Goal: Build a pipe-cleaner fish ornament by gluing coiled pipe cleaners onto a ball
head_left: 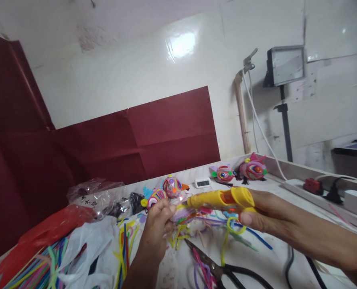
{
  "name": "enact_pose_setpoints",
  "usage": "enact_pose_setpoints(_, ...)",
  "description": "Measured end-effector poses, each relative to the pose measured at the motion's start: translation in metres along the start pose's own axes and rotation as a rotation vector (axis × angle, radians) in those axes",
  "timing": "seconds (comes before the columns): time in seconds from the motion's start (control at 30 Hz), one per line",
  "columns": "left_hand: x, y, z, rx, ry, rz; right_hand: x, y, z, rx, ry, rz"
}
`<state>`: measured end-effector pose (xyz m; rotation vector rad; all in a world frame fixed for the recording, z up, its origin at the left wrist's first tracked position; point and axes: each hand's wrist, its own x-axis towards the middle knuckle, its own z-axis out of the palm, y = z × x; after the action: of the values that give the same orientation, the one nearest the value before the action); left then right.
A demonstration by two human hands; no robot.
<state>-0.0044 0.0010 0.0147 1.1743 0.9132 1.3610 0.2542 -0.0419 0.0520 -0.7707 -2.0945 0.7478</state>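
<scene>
Right hand is wrapped around a yellow glue gun, nozzle aimed left, tip just meeting the small pastel craft piece pinched in the left hand, fingers closed tight on it. Both hover above the white tabletop, over a scatter of coloured pipe cleaners. Black scissors lie below, blades pointing up-left. Behind, four finished colourful figures sit in a loose row (a small digital display among them). Plastic bags lie heaped at left, a power strip along the right rim.
</scene>
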Motion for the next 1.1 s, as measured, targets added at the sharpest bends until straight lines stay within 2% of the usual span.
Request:
enact_pose_setpoints(0.27, 0.0000, -0.0009, -0.0035, -0.042, 0.005, -0.006, -0.0002, 0.0004, -0.0024, -0.048, -0.006, -0.006)
enact_pose_setpoints(0.53, 0.0000, -0.0006, -0.0047, -0.048, 0.028, 0.005, -0.0016, 0.0088, -0.0035, -0.067, 0.043, 0.024)
enact_pose_setpoints(0.83, 0.0000, 0.0035, -0.0034, -0.059, 0.047, 0.008, 0.0005, 0.0020, -0.0069, -0.016, -0.008, 0.016)
enact_pose_setpoints(1.1, -0.0010, 0.0027, -0.0030, -0.051, 0.033, 0.002, -0.0011, 0.0066, -0.0047, -0.039, 0.048, 0.025)
